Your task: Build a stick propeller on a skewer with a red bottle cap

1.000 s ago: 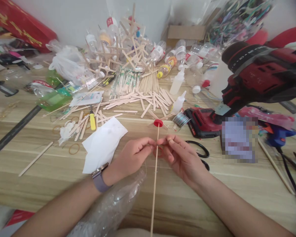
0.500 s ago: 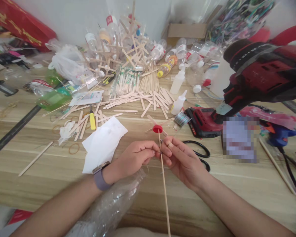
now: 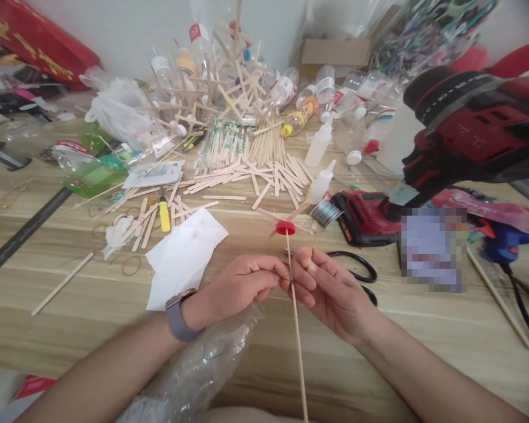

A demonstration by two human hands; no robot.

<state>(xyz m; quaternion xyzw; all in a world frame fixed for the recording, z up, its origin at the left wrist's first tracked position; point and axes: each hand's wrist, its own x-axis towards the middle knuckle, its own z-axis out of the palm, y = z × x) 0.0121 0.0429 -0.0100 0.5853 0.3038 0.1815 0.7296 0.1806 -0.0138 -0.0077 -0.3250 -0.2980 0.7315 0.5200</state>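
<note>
A long thin wooden stick (image 3: 298, 346) runs from the bottom edge up to a red bottle cap (image 3: 285, 228), with flat wooden sticks spread crosswise behind the cap. My left hand (image 3: 255, 282) is closed, its thumb and forefinger pinching at the stick beside a small dark band. On the other side, my right hand (image 3: 330, 288) has curled fingers behind and against the stick, below the cap. Whatever fine thing lies between the fingertips is too small to name. Black-handled scissors (image 3: 357, 264) lie partly under my right hand.
White paper (image 3: 183, 258) lies to the left, near a yellow-handled tool (image 3: 164, 216). Loose craft sticks (image 3: 220, 179), glue bottles (image 3: 320, 144) and plastic bottles stand or lie farther back. A red drill (image 3: 476, 129) stands at the right. Clear plastic (image 3: 194, 364) sits below my left wrist.
The cap and its crossed sticks have shifted slightly right and turned. Both hands have moved a little right and down, still at the stick.
</note>
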